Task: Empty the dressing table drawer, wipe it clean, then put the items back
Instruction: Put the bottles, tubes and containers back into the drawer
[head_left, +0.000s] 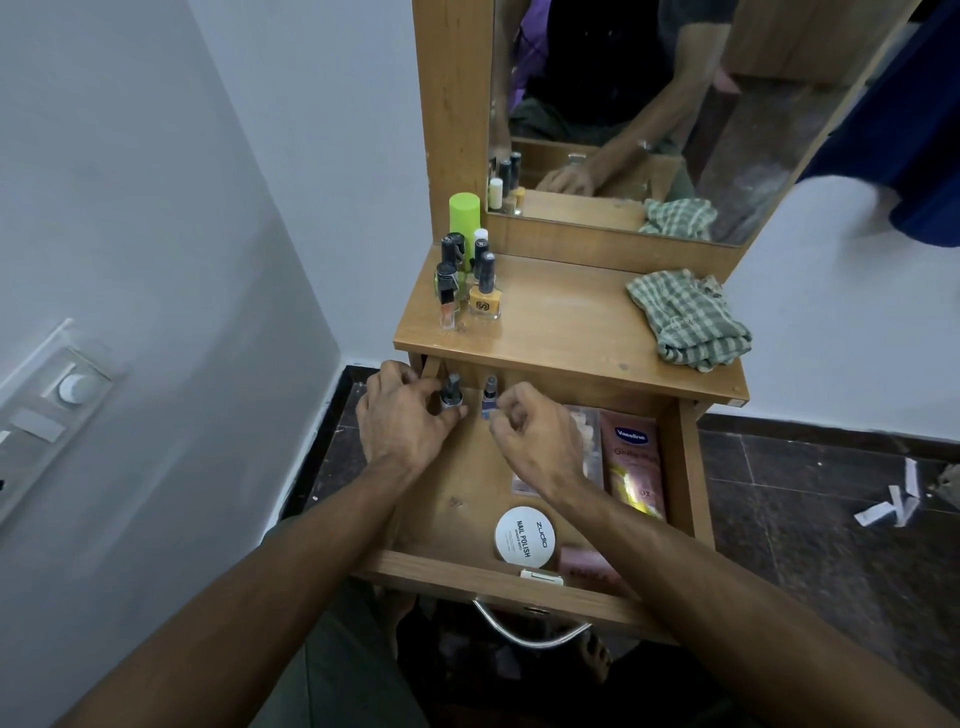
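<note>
The wooden drawer (685, 467) of the dressing table stands pulled out. At its far left corner my left hand (402, 415) grips a dark-capped nail polish bottle (451, 394). Beside it my right hand (535, 441) pinches a small blue nail polish bottle (489, 397). Still lying in the drawer are a round white nail polish wipes tub (524, 536), a pink Vaseline sachet (636, 462), a clear packet (589, 431) partly under my right hand and a pink item (592, 569) at the front. On the tabletop stand several nail polish bottles (470, 280) and a green-capped can (464, 213).
A green checked cloth (685, 319) lies crumpled on the right of the tabletop (561, 322). The mirror (649, 104) rises behind it. A white wall is close on the left. Paper scraps (888, 506) lie on the dark floor to the right. The drawer's metal handle (524, 631) juts toward me.
</note>
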